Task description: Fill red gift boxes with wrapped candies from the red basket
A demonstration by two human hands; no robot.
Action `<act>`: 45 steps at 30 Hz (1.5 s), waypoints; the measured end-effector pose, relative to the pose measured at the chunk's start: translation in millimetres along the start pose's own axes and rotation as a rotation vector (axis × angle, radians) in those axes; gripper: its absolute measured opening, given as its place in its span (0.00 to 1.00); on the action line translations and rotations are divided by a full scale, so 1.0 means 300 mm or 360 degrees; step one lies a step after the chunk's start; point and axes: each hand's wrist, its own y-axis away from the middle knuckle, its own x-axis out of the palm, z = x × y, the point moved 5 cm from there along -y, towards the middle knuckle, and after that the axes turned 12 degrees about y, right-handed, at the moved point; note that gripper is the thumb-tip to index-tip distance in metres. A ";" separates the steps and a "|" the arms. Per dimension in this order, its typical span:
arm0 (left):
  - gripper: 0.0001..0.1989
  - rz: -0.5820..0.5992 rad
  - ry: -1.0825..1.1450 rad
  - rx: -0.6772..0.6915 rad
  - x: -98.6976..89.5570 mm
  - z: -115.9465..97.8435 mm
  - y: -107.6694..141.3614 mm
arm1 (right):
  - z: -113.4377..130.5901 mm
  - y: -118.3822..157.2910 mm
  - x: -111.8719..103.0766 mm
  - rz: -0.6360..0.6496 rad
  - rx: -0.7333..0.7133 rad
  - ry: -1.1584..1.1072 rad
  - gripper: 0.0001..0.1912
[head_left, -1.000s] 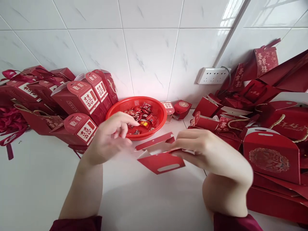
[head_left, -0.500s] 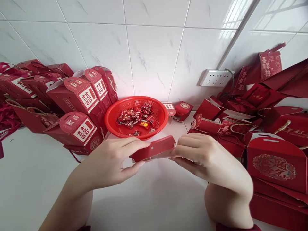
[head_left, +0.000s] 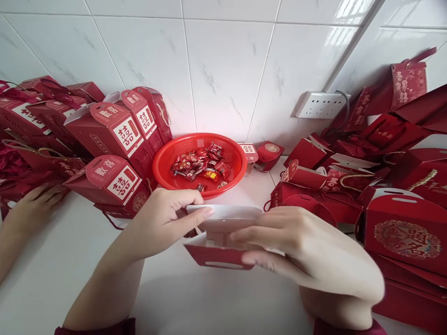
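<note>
In front of the colander is a red cardboard gift box with its top open. Its white inside faces up, and its front panel has a handle slot. My left hand pinches the upraised back flap at the left corner, the thumb on the pale inner face. My right hand, slightly blurred, is on the box's right side. Its fingers reach over the opening and its thumb lies by the front panel. A red plastic colander with wrapped sweets stands just behind the box.
Red gift boxes are stacked at the left, more red boxes crowd the right. Another person's hand rests at the far left. Two small boxes stand by the tiled wall, below a power strip.
The box has gone from narrow and closed-looking to open, its white inside showing. My right hand has moved over its opening. Another person's hand has appeared at the left.
</note>
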 end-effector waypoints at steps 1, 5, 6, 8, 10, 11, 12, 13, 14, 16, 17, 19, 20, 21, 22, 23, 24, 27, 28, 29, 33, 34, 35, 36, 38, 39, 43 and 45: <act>0.18 -0.0020 -0.0100 -0.0027 0.004 0.008 -0.006 | -0.011 -0.010 0.020 0.0060 0.0078 0.0028 0.13; 0.21 -0.0024 -0.0424 -0.0212 0.018 0.068 -0.044 | -0.051 -0.055 0.107 0.0268 0.0318 0.0291 0.12; 0.22 -0.0016 -0.0461 -0.0243 0.019 0.083 -0.054 | -0.056 -0.067 0.120 0.0260 0.0327 0.0316 0.12; 0.22 -0.0010 -0.0484 -0.0281 0.016 0.108 -0.072 | -0.063 -0.087 0.128 0.0161 0.0317 0.0307 0.12; 0.22 -0.0014 -0.0483 -0.0296 0.012 0.124 -0.085 | -0.072 -0.101 0.120 0.0033 0.0326 0.0295 0.12; 0.21 -0.0016 -0.0485 -0.0292 0.011 0.127 -0.089 | -0.076 -0.107 0.114 -0.0012 0.0327 0.0298 0.13; 0.19 -0.0011 -0.0483 -0.0283 0.012 0.128 -0.093 | -0.078 -0.112 0.109 -0.0042 0.0315 0.0296 0.14; 0.18 0.0006 -0.0475 -0.0270 0.015 0.128 -0.095 | -0.077 -0.116 0.106 -0.0055 0.0285 0.0280 0.16; 0.16 0.0032 -0.0460 -0.0255 0.020 0.126 -0.096 | -0.075 -0.119 0.103 -0.0053 0.0246 0.0252 0.17; 0.12 0.0106 -0.0421 -0.0230 0.032 0.122 -0.094 | -0.068 -0.122 0.100 -0.0022 0.0173 0.0177 0.19; 0.13 0.0139 -0.0410 -0.0217 0.037 0.121 -0.090 | -0.066 -0.121 0.099 0.0003 0.0151 0.0139 0.20; 0.17 0.0183 -0.0439 -0.0159 0.044 0.115 -0.080 | -0.062 -0.115 0.099 0.0050 0.0128 0.0075 0.22; 0.19 0.0199 -0.0467 -0.0113 0.048 0.110 -0.075 | -0.061 -0.111 0.099 0.0066 0.0121 0.0047 0.22; 0.20 0.0215 -0.0491 -0.0063 0.053 0.104 -0.069 | -0.059 -0.105 0.099 0.0079 0.0114 0.0019 0.22; 0.20 0.0227 -0.0508 -0.0018 0.058 0.097 -0.064 | -0.058 -0.100 0.100 0.0088 0.0110 -0.0007 0.22; 0.21 0.0234 -0.0517 0.0013 0.063 0.090 -0.061 | -0.059 -0.094 0.100 0.0091 0.0112 -0.0029 0.21; 0.23 0.0240 -0.0520 0.0026 0.067 0.084 -0.059 | -0.061 -0.089 0.100 0.0095 0.0124 -0.0051 0.19; 0.21 0.0250 -0.0495 0.0027 0.080 0.063 -0.058 | -0.075 -0.081 0.103 0.0117 0.0168 -0.0099 0.13; 0.16 0.0267 -0.0476 0.0046 0.085 0.053 -0.058 | -0.081 -0.082 0.103 0.0120 0.0183 -0.0093 0.11; 0.11 0.0285 -0.0455 0.0068 0.090 0.043 -0.056 | -0.088 -0.083 0.103 0.0115 0.0205 -0.0066 0.09; 0.17 0.0189 -0.0514 0.0140 0.087 0.019 -0.026 | -0.103 -0.086 0.076 -0.0066 0.0277 0.0209 0.08; 0.17 0.0117 -0.0566 0.0190 0.081 0.012 -0.013 | -0.099 -0.083 0.066 -0.0128 0.0260 0.0278 0.08; 0.16 0.0044 -0.0613 0.0268 0.073 0.002 0.002 | -0.093 -0.078 0.056 -0.0179 0.0233 0.0339 0.07; 0.14 -0.0016 -0.0647 0.0356 0.064 -0.011 0.017 | -0.084 -0.070 0.045 -0.0217 0.0199 0.0387 0.07; 0.10 -0.0099 -0.0668 0.0498 0.043 -0.034 0.042 | -0.067 -0.051 0.027 -0.0257 0.0142 0.0443 0.07; 0.12 -0.0119 -0.0669 0.0547 0.030 -0.043 0.051 | -0.059 -0.042 0.017 -0.0268 0.0120 0.0449 0.09; 0.16 -0.0081 -0.0694 0.0634 -0.011 -0.056 0.055 | -0.040 -0.024 -0.001 -0.0248 0.0065 0.0366 0.13; 0.13 -0.0017 -0.0700 0.0581 -0.015 -0.039 0.037 | -0.047 -0.035 0.011 -0.0180 0.0080 0.0279 0.16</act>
